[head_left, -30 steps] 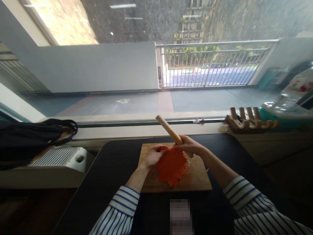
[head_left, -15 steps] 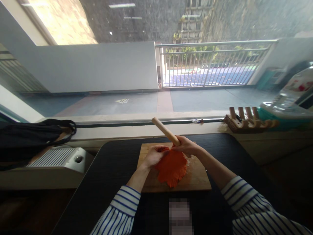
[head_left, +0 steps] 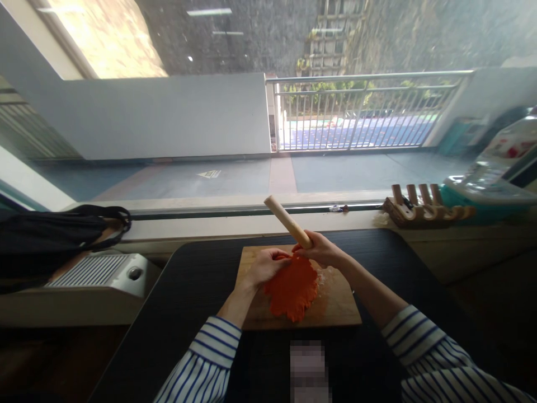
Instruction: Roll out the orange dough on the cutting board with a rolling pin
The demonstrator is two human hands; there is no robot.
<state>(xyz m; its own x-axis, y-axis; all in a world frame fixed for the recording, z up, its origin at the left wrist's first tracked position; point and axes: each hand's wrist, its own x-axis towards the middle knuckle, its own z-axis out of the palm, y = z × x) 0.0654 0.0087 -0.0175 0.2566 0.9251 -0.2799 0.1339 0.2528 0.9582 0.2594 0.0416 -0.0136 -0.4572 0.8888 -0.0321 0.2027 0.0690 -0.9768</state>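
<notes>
A flat, ragged-edged sheet of orange dough (head_left: 293,288) lies on a wooden board (head_left: 339,308). At its upper left edge, my left hand (head_left: 267,267) is closed, fingers pinching the dough's rim. My right hand (head_left: 322,249) grips the near end of a pale wooden rolling pin (head_left: 287,220), which slants up and away to the left over the board's far edge. The right fingertips also reach the dough's far edge, close to the left fingers. White flour (head_left: 323,278) is scattered on the board beside the dough's right side.
The board rests on a black table (head_left: 193,291). Behind it runs a windowsill (head_left: 210,225) with a wooden rack (head_left: 413,212), a teal-edged box (head_left: 490,198) and a clear plastic bottle (head_left: 499,151). To the left are a black bag (head_left: 54,238) and a white radiator cover (head_left: 104,277).
The rolling pin has shifted slightly right and tilted a little steeper with my right hand. My left hand stays nearly still at the dough's edge.
</notes>
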